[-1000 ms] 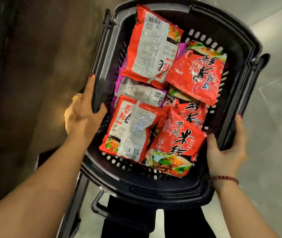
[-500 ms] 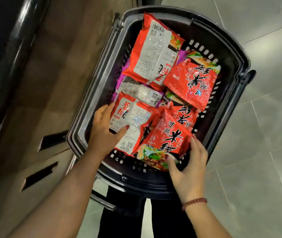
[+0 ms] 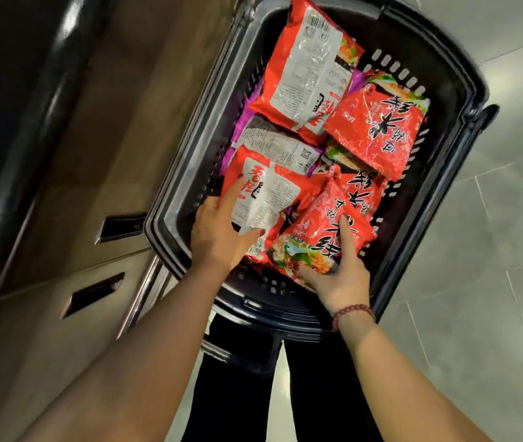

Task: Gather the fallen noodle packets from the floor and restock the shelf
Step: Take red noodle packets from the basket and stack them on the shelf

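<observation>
The left hand (image 3: 218, 234) pinches a label-side-up noodle packet (image 3: 272, 193) between thumb and fingers. The right hand (image 3: 339, 272) curls round the neighbouring packet's (image 3: 320, 224) near edge, probably so each lifts one for shelving. Both packets lie at the basket's (image 3: 174, 218) near end, with other packets (image 3: 311, 59) at its far end.
</observation>
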A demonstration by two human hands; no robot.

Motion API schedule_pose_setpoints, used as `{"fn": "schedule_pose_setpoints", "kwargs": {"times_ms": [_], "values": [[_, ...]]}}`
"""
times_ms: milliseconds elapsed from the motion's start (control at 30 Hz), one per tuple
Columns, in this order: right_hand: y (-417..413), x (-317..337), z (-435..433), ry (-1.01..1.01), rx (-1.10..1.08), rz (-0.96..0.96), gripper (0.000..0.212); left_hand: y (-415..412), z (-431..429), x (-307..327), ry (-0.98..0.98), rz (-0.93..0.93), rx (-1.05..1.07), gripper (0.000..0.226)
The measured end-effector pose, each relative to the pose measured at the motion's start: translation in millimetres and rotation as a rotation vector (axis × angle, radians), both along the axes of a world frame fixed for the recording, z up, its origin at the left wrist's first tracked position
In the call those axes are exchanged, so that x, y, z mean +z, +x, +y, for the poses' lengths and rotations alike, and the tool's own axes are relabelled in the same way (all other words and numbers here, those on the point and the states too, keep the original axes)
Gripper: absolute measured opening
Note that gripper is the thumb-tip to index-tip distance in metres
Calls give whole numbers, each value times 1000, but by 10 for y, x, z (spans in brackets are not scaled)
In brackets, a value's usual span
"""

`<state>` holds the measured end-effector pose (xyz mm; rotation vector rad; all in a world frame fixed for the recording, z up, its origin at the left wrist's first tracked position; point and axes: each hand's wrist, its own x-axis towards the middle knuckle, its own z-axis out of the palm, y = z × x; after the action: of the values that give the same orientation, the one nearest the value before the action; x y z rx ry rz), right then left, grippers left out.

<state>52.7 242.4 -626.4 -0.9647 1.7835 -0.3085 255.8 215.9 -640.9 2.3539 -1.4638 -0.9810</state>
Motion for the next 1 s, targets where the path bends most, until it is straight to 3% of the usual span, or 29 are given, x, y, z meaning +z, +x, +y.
{"fn": "schedule_pose_setpoints", "kwargs": {"times_ms": [100, 200, 467, 600, 700, 800, 833, 933, 1000], "values": [[-72, 273, -82, -36, -15, -122, 94, 25, 86, 176, -33, 46, 43, 96], [-139, 689, -131, -84, 43, -184, 92, 72, 195, 544, -113, 293, 225, 92], [-365, 2656, -397, -304, 191, -293, 95, 217, 253, 2508, -242, 877, 507, 86], [-303, 3599, -483, -398, 236, -331, 94, 269, 162, 3387, -288, 1012, 401, 79], [-229, 4128, -551, -505, 253, -347, 93, 335, 48, 3856, -337, 1147, 393, 91], [-175, 4430, -579, -551, 305, -332, 93, 391, -40, 4248, -348, 1316, 391, 69], [-145, 4491, -584, -557, 332, -325, 95, 396, -56, 4358, -345, 1359, 373, 71], [-60, 4579, -628, -564, 418, -309, 96, 352, -25, 4661, -310, 1339, 430, 113], [-14, 4632, -697, -577, 470, -307, 95, 252, 31, 4834, -280, 1276, 488, 106]]}}
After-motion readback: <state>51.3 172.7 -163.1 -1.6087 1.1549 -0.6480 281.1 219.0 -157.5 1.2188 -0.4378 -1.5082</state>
